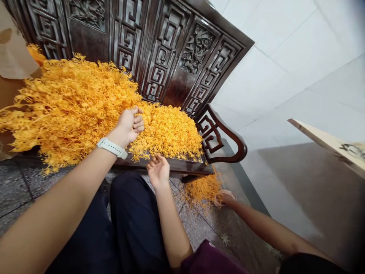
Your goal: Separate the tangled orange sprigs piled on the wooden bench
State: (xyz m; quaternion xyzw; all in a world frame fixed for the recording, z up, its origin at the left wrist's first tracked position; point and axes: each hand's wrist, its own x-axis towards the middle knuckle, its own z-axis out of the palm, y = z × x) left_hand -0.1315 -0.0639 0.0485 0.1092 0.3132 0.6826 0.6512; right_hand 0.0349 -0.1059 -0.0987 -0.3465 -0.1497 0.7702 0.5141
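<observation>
My left hand [128, 127] clenches a pinch of the light, brittle-looking yellow sprigs [71, 110] heaped on the wooden bench [171, 165], best gathered gently by their stems, while my right hand [158, 171] lies open and empty.

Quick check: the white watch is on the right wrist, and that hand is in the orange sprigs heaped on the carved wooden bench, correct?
Not quite: the white watch is on the left wrist, not the right, as the head view shows. The rest stands: the left hand is in the orange sprigs heaped on the carved wooden bench.
</observation>
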